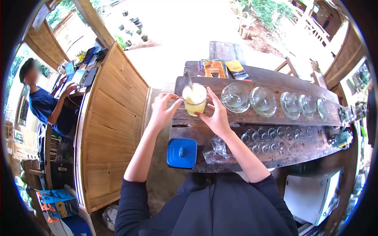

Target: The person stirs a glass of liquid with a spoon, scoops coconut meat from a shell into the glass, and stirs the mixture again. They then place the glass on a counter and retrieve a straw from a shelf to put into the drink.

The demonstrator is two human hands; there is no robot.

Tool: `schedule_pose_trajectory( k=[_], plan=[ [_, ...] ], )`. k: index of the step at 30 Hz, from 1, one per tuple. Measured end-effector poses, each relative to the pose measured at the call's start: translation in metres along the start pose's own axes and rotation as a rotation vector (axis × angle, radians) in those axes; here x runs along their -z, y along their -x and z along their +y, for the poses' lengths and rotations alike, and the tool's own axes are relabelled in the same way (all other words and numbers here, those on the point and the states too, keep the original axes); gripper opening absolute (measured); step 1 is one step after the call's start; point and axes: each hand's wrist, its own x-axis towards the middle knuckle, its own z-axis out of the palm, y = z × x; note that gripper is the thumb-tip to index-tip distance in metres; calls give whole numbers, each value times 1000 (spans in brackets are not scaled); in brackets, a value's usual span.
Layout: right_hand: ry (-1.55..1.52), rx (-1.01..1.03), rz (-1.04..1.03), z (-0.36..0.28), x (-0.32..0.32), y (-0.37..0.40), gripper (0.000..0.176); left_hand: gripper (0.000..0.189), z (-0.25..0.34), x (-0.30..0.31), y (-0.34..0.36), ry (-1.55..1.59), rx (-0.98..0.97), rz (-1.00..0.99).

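Note:
A glass mug [195, 107] of pale yellow drink with a frothy or icy top is between my two hands, over the left end of the dark wooden table. A spoon handle [189, 80] sticks up from its rim. My left hand [160, 111] pinches the mug's handle at its left side. Around the right side curls my right hand [215, 116], with the thumb low near the base and the fingers along the wall. Close below the mug lies a blue square lid [181, 153] with a raised knob.
Glass cups on saucers [235, 97] line the table, with several small glasses [271, 135] nearer me. Clear plastic wrap [217, 151] lies by my right forearm. Books [214, 69] sit at the far end. Left, a person [39, 98] works at a laptop behind a bamboo partition [114, 129].

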Motion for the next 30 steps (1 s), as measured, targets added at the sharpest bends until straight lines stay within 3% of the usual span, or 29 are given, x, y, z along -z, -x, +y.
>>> schedule_pose_trajectory(
  k=[1,3,5,9,12,17,24,30],
  plan=[
    [6,-7,12,-4,8,6,82,21,18,5,11,-357,-139,177],
    [-59,-76,74,-10,24,22,82,23,65,19,33,-28,-61,129],
    [-105,-104,96,-17,44,43,76,25,105,22,64,96,-3,134],
    [-213,-90,188,-26,88,96,57,26,143,-8,102,171,-129,114],
    [-178,-113,226,-17,131,151,42,30,164,-77,134,592,-26,-141],
    [-131,-238,294,7,231,265,33,16,199,-239,188,806,185,-470],
    [-26,-356,389,64,361,392,25,15,243,-432,257,774,240,-569],
    [-33,-497,493,98,413,461,23,10,255,-517,289,659,237,-549]
  ],
)
